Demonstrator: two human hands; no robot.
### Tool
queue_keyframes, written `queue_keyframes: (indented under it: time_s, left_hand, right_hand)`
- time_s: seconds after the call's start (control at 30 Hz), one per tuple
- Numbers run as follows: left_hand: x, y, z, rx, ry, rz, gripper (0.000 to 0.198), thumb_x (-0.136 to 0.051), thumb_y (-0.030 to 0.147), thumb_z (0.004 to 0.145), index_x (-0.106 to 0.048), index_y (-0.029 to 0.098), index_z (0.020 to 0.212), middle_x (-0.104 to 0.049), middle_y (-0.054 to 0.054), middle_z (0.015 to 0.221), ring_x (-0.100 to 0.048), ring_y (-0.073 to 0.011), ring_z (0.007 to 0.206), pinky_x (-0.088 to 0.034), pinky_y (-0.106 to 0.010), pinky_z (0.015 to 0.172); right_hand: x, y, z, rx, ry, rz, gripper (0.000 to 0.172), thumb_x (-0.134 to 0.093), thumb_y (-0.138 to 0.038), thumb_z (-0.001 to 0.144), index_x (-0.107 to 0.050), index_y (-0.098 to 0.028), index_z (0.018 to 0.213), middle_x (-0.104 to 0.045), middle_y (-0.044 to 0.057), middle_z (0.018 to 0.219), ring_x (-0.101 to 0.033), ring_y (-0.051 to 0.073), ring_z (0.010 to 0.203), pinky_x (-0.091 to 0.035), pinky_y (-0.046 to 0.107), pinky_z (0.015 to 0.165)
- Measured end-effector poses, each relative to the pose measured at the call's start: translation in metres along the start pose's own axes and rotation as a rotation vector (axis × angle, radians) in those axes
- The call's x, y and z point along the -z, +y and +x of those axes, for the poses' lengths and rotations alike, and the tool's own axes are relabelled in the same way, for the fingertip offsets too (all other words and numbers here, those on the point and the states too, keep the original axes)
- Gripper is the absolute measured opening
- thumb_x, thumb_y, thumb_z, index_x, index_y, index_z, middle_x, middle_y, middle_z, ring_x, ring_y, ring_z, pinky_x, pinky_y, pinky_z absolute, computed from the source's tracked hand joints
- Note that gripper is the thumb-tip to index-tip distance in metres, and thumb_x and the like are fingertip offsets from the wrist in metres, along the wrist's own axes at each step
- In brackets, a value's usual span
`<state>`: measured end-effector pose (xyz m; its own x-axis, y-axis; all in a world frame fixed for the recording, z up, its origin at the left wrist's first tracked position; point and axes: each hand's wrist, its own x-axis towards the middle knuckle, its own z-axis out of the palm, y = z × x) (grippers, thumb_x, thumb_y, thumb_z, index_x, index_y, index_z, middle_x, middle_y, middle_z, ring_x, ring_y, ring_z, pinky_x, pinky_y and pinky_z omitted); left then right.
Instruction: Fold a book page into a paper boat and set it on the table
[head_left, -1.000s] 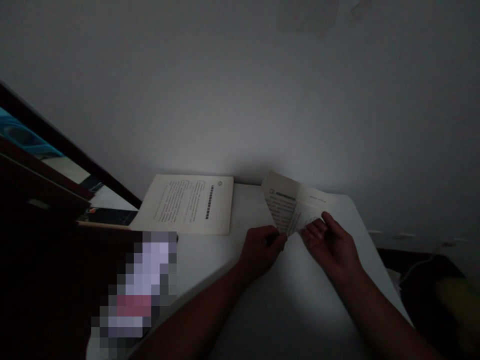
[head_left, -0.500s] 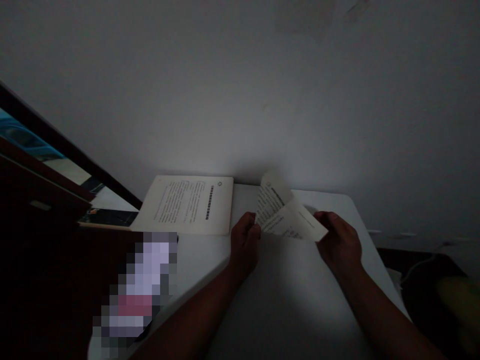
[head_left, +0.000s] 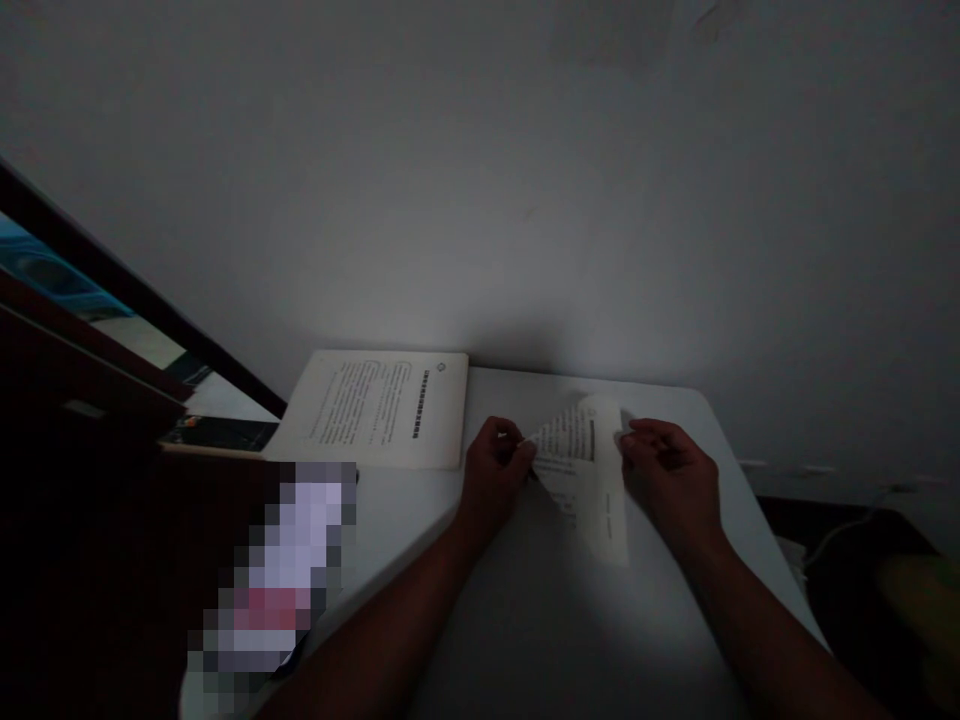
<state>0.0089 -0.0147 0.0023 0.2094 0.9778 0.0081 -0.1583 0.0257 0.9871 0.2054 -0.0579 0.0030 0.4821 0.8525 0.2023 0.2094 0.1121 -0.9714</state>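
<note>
A folded sheet of printed paper (head_left: 609,500) is held up over the white table. It comes to a point on the left, and a plain strip runs down its right side. My left hand (head_left: 499,465) pinches the pointed end between thumb and fingers. At the strip's right edge, the closed fingertips of my right hand (head_left: 667,465) meet the paper, with the other fingers curled. Parts of the sheet are in shadow.
A stack of printed sheets (head_left: 375,410) lies at the table's back left, against the grey wall (head_left: 480,200). A blurred-out phone-like object (head_left: 292,560) rests on the left edge of the white table (head_left: 660,600). A cable (head_left: 844,530) shows at right.
The folded paper has turned so its point faces left and its plain strip stands on the right. My right hand has shifted from the lower corner to the strip's edge.
</note>
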Motion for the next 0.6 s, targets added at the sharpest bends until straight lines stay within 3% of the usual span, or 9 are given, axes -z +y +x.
queue_keyframes:
  time_s: [0.17, 0.3, 0.43, 0.5, 0.6]
  left_hand:
    - [0.003, 0.005, 0.000, -0.119, -0.041, 0.411, 0.017, -0.048, 0.026, 0.086, -0.047, 0.020, 0.102, -0.052, 0.006, 0.061, -0.049, -0.0096, 0.053, -0.037, -0.021, 0.054]
    - [0.007, 0.005, 0.002, -0.235, -0.173, 0.775, 0.019, -0.040, 0.021, 0.089, -0.052, 0.021, 0.105, -0.061, -0.001, 0.079, -0.056, -0.0142, 0.071, -0.042, -0.027, 0.067]
    - [0.006, 0.003, 0.002, -0.334, -0.292, 0.956, 0.023, -0.042, 0.020, 0.089, -0.053, 0.020, 0.109, -0.064, -0.004, 0.097, -0.056, -0.0187, 0.087, -0.042, -0.034, 0.082]
    - [0.006, 0.002, 0.001, -0.355, -0.324, 0.975, 0.024, -0.044, 0.020, 0.088, -0.053, 0.019, 0.111, -0.064, -0.004, 0.095, -0.055, -0.0189, 0.087, -0.040, -0.035, 0.085]
    - [0.006, 0.001, 0.002, -0.350, -0.310, 0.973, 0.027, -0.047, 0.023, 0.088, -0.052, 0.020, 0.114, -0.062, -0.003, 0.089, -0.054, -0.0190, 0.087, -0.039, -0.037, 0.087]
  right_hand:
    - [0.002, -0.011, -0.005, 0.370, 0.020, -0.372, 0.013, -0.064, -0.028, 0.077, -0.063, -0.021, 0.087, -0.060, 0.003, 0.083, -0.058, 0.018, 0.078, -0.048, 0.036, 0.074]
    - [0.004, -0.019, -0.008, 0.582, -0.084, -0.565, 0.013, -0.062, -0.023, 0.078, -0.064, -0.021, 0.091, -0.061, 0.007, 0.096, -0.058, 0.022, 0.093, -0.047, 0.038, 0.081]
    - [0.001, -0.012, -0.009, 0.595, -0.323, -0.669, 0.028, -0.061, -0.027, 0.080, -0.060, -0.020, 0.107, -0.063, 0.008, 0.108, -0.055, 0.024, 0.104, -0.042, 0.043, 0.091]
    - [-0.001, -0.008, -0.010, 0.559, -0.437, -0.694, 0.030, -0.060, -0.029, 0.081, -0.059, -0.021, 0.110, -0.065, 0.007, 0.106, -0.057, 0.023, 0.101, -0.042, 0.043, 0.090]
    - [-0.005, -0.007, -0.013, 0.493, -0.509, -0.707, 0.025, -0.058, -0.028, 0.083, -0.060, -0.021, 0.107, -0.067, 0.005, 0.098, -0.061, 0.021, 0.091, -0.045, 0.040, 0.084]
